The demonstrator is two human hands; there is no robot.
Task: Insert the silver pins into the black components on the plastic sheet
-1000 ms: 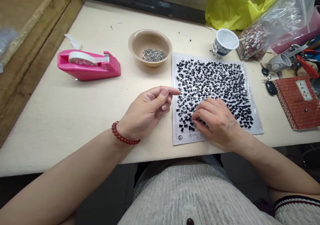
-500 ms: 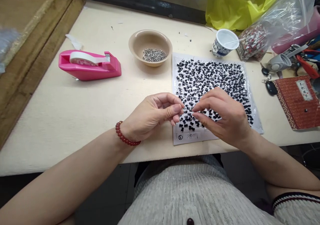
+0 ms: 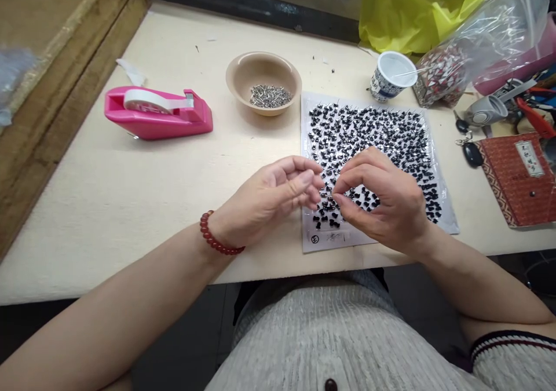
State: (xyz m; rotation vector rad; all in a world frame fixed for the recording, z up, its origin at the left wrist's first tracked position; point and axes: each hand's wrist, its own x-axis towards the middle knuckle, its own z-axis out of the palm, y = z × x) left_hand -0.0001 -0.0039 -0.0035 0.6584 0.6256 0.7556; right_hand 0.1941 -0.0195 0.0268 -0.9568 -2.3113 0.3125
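Observation:
My left hand (image 3: 282,188), with a red bead bracelet (image 3: 217,236) on its wrist, hovers at the left edge of a white sheet (image 3: 309,246). Its fingers are loosely curled and apart from the thumb, and nothing shows between them. My right hand (image 3: 377,197) is above the sheet, thumb and forefinger pinched together; whatever is between the tips is too small to make out. Rows of small glossy black pieces (image 3: 365,130) with thin metal pins cover the sheet. Beyond my left hand, a beige bowl (image 3: 243,72) holds a heap of small silvery metal bits (image 3: 270,96).
A pink tape dispenser (image 3: 169,124) stands at the left. Behind the sheet are a patterned paper cup (image 3: 386,84), a plastic bag of red and white pieces (image 3: 443,75) and a yellow bag (image 3: 403,14). To the right lie keys (image 3: 471,153) and a red-brown pouch (image 3: 516,188).
My left thumb and fingers have loosened from a pinch and spread apart. The right hand stays pinched in nearly the same place. The view has shifted slightly.

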